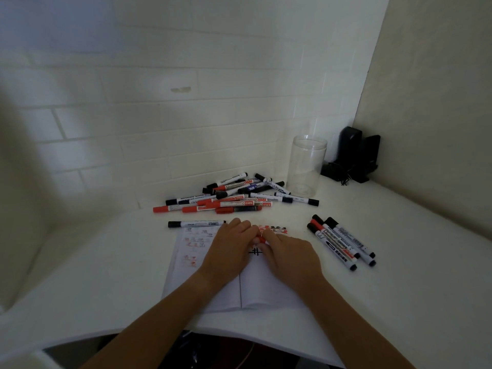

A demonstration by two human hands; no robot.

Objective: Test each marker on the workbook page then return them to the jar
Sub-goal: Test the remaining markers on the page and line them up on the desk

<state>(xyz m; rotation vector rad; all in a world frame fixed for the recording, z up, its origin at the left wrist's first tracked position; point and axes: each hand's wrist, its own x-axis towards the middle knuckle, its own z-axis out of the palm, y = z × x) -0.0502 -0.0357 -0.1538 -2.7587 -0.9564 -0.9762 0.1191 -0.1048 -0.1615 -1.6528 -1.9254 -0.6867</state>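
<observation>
I grip a red marker [260, 238] in both hands [231, 245] [288, 253] over the workbook [191, 258]; next, uncap or recap it, I judge.

Only one view here, head cam, wide-angle. Looks forward and down from above near edge of white table [399, 302], facing tiled wall corner. Hands sit close, bottom centre of frame; jar [306, 166] farther back right. Edges bend, fisheye style.

A white table [399, 302] meets a white tiled wall [159, 115]. Black devices [354, 155] with tangled cords stand in the far right corner.
</observation>
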